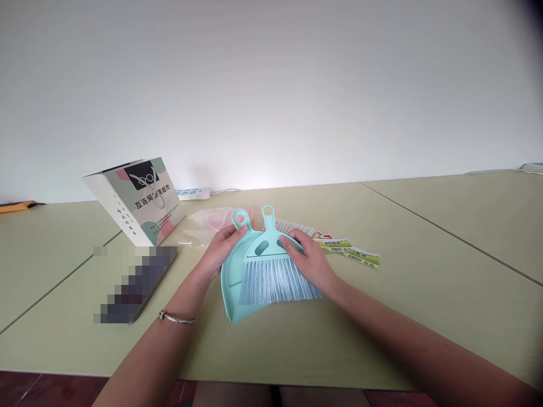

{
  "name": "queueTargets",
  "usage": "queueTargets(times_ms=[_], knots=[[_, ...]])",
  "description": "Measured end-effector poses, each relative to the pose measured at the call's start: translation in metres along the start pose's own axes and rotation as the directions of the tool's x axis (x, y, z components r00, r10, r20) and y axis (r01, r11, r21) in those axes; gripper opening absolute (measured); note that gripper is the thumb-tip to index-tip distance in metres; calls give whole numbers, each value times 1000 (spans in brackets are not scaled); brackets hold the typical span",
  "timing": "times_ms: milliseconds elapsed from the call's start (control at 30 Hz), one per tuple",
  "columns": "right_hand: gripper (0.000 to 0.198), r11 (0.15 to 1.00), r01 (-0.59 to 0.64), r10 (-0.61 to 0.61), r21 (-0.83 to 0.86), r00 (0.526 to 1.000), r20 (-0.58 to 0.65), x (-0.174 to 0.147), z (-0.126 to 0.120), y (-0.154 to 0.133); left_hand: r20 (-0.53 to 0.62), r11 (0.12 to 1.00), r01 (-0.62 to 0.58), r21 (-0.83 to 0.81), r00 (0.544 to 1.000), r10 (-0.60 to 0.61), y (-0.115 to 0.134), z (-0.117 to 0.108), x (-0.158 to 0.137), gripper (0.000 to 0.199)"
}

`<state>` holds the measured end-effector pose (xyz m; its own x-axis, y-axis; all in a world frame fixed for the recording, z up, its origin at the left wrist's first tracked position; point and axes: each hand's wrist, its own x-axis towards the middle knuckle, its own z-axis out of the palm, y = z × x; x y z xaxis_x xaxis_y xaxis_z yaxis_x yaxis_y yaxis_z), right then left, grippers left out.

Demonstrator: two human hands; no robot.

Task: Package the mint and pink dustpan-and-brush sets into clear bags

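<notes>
Evidently both hands are occupied: the fingers of the left hand [223, 249] pinch the mint dustpan [232, 277] near its ringed handle, while those of the right hand [311, 257] clasp the brush [275, 277] by its right shoulder; whether they also catch the dustpan behind, I can't tell. Over the worktop [403, 328], the brush overlaps the dustpan's face between both hands, nearer the right, handle pointing away, bristles toward the person.

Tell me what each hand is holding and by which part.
The left hand holds the dustpan near its handle's base; the right hand holds the brush by its head's right side.
</notes>
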<state>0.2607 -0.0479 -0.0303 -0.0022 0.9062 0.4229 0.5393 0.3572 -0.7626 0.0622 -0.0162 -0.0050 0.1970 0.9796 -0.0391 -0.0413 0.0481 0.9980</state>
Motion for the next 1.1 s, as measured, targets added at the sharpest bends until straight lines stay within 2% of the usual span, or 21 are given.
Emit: queueTargets(times_ms=[200, 367, 467, 567, 667, 800, 1100], knots=[[25, 1000, 28, -28, -7, 997, -71, -5, 10, 2, 162, 998, -37, 57, 986, 27, 1, -1, 1, 44], [19, 997, 55, -53, 50, 997, -47, -8, 13, 3, 138, 996, -43, 77, 990, 32, 0, 1, 1, 43], [14, 993, 116, -116, 30, 993, 2, -7, 14, 6, 119, 996, -29, 85, 993, 19, -2, 2, 1, 42], [16, 997, 75, -75, 4, 996, 50, -3, 12, 7, 132, 996, -6, 86, 991, -5, -4, 5, 1, 43], [32, 1000, -7, 4, 18, 989, 148, 1, 7, 2, 208, 991, -31, 127, 978, 4, -5, 10, 1, 44], [24, 999, -9, 19, -38, 962, 273, 5, -2, -3, 310, 979, -92, 183, 950, 31, -7, 16, 1, 42], [35, 999, 41, -45, 22, 958, 282, 2, 4, -1, 186, 976, -30, 218, 983, -12, -11, 14, 7, 39]])
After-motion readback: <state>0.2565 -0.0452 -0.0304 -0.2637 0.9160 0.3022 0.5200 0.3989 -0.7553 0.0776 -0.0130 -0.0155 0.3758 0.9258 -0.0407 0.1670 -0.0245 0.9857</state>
